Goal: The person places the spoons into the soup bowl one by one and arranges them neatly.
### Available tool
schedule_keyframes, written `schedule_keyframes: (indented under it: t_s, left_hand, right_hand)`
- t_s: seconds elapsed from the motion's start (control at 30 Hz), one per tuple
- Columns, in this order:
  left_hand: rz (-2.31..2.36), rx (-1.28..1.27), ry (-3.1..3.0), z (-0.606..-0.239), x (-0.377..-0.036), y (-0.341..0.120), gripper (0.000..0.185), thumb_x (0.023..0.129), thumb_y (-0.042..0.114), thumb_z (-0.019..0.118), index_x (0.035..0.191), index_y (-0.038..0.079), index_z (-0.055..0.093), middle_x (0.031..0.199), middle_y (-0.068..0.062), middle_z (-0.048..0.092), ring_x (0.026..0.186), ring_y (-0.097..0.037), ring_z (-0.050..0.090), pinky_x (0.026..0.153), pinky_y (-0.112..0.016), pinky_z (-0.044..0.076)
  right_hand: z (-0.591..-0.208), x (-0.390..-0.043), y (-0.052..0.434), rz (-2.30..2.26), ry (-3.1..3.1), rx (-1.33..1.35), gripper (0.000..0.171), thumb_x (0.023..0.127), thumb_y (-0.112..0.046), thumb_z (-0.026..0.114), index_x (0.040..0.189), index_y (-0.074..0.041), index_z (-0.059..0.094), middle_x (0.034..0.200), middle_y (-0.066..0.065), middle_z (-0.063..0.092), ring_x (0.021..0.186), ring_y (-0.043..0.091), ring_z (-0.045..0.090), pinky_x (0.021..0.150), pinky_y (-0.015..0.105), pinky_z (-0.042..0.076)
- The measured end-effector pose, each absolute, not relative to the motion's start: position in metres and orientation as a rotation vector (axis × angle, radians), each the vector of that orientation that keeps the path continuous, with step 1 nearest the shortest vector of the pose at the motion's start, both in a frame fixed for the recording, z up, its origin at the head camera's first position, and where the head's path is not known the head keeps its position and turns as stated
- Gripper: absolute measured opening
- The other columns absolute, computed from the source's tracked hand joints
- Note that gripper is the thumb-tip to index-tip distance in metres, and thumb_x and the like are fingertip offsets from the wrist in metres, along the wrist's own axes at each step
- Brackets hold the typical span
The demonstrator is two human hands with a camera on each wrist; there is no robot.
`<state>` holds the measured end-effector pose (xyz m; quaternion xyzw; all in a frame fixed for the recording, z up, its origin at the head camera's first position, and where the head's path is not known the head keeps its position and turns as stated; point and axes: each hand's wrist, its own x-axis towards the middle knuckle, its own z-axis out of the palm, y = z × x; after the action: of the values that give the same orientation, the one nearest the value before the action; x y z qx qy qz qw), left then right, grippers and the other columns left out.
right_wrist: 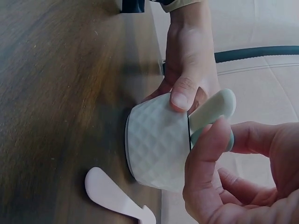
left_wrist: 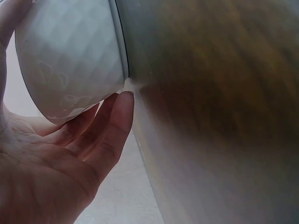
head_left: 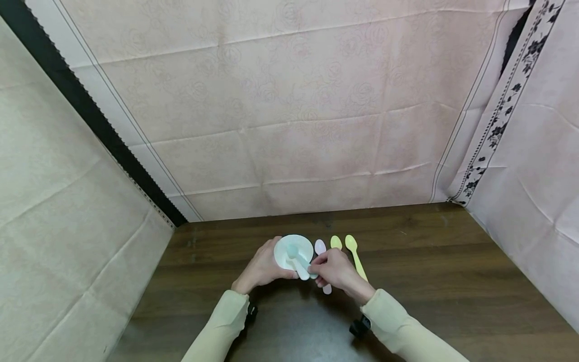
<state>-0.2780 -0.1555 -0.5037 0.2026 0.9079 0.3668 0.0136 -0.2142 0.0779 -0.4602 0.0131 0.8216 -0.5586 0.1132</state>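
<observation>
White bowl (right_wrist: 159, 140) with a quilted diamond pattern on its outer wall sits between the two hands, directly against the left hand (head_left: 262, 266) and just to the left of the right hand (head_left: 336, 271). The left hand is wrapped round its left side, thumb pressed on the wall close to the rim and the other fingers curved along the far side. Whether its base touches the desk (head_left: 416, 266) or sits slightly above it, I cannot tell. A mint green spoon (head_left: 293, 250) leans in the bowl, its handle slanting out over the near right rim, where the right hand's thumb and forefinger are clamped on it. Beside that handle, a pale spoon (right_wrist: 215, 109) also sticks out of the bowl, near the left thumb. On the desk, just right of the bowl, a lilac spoon (head_left: 320, 246) lies partly hidden beneath the right hand. Next come a yellow spoon (head_left: 335, 242), its handle hidden by the same hand, and a second yellow spoon (head_left: 355, 254), further right, slanting towards the right wrist.
</observation>
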Motion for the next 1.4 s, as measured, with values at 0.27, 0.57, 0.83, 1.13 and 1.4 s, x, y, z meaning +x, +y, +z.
schedule_keyframes:
  t_s: [0.27,0.57,0.83,1.13,1.4]
  left_hand:
    - [1.116,0.639,2.847,-0.5058,-0.2785,-0.1564,0.106,0.067,0.046,0.104,0.151,0.006,0.054,0.135,-0.011,0.068,0.12,-0.026,0.064,0.1,-0.045,0.054]
    - [1.16,0.648,2.831,-0.5036,-0.277,-0.1552,0.1,0.066,0.044,0.105,0.147,0.009,0.058,0.131,-0.009,0.07,0.118,-0.025,0.065,0.099,-0.043,0.053]
    - [1.154,0.646,2.841,-0.5054,-0.2788,-0.1549,0.105,0.066,0.041,0.104,0.15,0.004,0.055,0.135,-0.014,0.069,0.121,-0.029,0.066,0.101,-0.047,0.054]
    - [1.142,0.616,2.849,-0.505,-0.2786,-0.1545,0.107,0.066,0.041,0.104,0.152,0.004,0.053,0.138,-0.014,0.068,0.123,-0.029,0.065,0.102,-0.048,0.054]
    - [1.137,0.613,2.848,-0.5052,-0.2786,-0.1552,0.107,0.066,0.042,0.104,0.152,0.004,0.054,0.137,-0.014,0.068,0.121,-0.028,0.065,0.101,-0.048,0.054]
  right_hand:
    - [-0.4592,-0.2139,0.0773,-1.628,2.376,0.012,0.005,0.095,-0.006,0.079,0.094,-0.001,0.081,0.077,0.015,0.075,0.054,0.009,0.063,0.06,0.031,0.062]
    - [-0.4613,-0.2146,0.0758,-1.669,2.298,0.039,0.008,0.097,-0.006,0.075,0.095,0.001,0.078,0.067,0.005,0.067,0.053,0.009,0.061,0.055,0.023,0.056]
    - [-0.4623,-0.2176,0.076,-1.711,2.219,0.036,0.011,0.097,-0.008,0.074,0.092,0.002,0.076,0.062,0.002,0.063,0.051,0.007,0.059,0.054,0.02,0.054]
    - [-0.4647,-0.22,0.0768,-1.735,2.169,0.06,0.012,0.099,-0.009,0.074,0.094,0.002,0.075,0.063,0.003,0.064,0.051,0.007,0.058,0.054,0.02,0.055]
    - [-0.4656,-0.2178,0.0804,-1.732,2.17,0.059,0.021,0.101,-0.017,0.076,0.091,0.001,0.076,0.063,0.003,0.065,0.051,0.007,0.061,0.056,0.023,0.057]
